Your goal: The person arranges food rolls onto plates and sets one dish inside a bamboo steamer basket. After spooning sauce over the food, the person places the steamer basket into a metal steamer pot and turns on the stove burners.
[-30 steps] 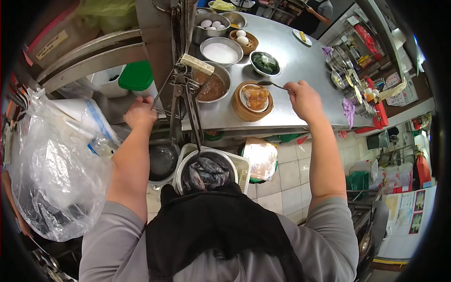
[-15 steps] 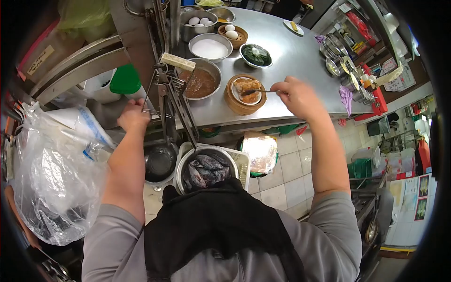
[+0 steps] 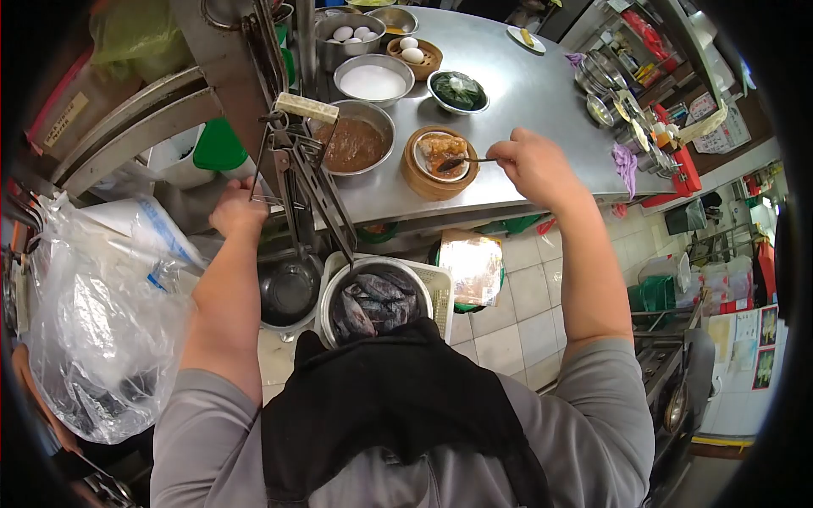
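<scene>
Black cloth comes first: an apron [image 3: 373, 406] over grey sleeves [image 3: 207, 419], worn by a person facing a steel counter [image 3: 546, 93]; just ahead of the apron, a metal pot [image 3: 421, 296] holds dark pieces [image 3: 377, 303], and stands in or on a white basket [image 3: 441, 296], I cannot tell which; a dark pan [image 3: 290, 292] is noted on the pot's left, a cardboard box [image 3: 472, 264] on its right; a crumpled clear plastic bag [image 3: 102, 313] lies alongside the left forearm.

Left hand [image 3: 235, 210] observed beside hanging metal tools [image 3: 289, 190], near a green lid [image 3: 218, 146]; its fingers are bent by a thin wire, but whether they grip it I cannot tell; right hand [image 3: 538, 172] held above the counter, fingers clamped together on the handle of a spoon [image 3: 474, 160]; the spoon's bowl is at the orange-brown food [image 3: 442, 146], which sits in a white dish [image 3: 446, 179] within a round bamboo steamer [image 3: 432, 190] near the counter's front edge.

Farther back stand a bowl of brown liquid [image 3: 354, 146], a bowl of white contents [image 3: 373, 82], dark green leaves [image 3: 457, 91] in a bowl, and white eggs [image 3: 412, 55] in a bamboo basket; a small plate [image 3: 537, 48] bearing a yellowish piece is farthest along the counter.
</scene>
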### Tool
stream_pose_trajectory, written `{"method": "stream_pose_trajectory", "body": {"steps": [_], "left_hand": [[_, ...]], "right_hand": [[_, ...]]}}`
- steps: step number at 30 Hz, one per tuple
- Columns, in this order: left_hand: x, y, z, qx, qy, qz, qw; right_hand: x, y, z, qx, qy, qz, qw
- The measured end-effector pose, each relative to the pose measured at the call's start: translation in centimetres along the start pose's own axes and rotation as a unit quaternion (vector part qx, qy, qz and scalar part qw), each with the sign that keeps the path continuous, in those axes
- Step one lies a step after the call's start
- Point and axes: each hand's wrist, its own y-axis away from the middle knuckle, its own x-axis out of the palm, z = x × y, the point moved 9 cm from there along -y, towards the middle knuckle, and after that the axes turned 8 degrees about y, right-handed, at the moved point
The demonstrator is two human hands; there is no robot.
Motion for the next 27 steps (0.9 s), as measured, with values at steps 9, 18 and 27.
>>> {"method": "stream_pose_trajectory", "body": {"steps": [9, 18, 27], "left_hand": [[0.3, -0.2, 0.2, 0.000, 0.017, 0.010, 1.000], [-0.1, 0.0, -0.1, 0.001, 0.013, 0.018, 1.000], [-0.6, 0.3, -0.5, 0.006, 0.030, 0.023, 0.999]], "right_hand": [[0.5, 0.8, -1.6, 0.032, 0.050, -0.036, 0.998], [-1.1, -1.0, -0.3, 0.024, -0.005, -0.040, 0.999], [-2.2, -1.5, -0.3, 0.029, -0.037, -0.038, 0.998]]}}
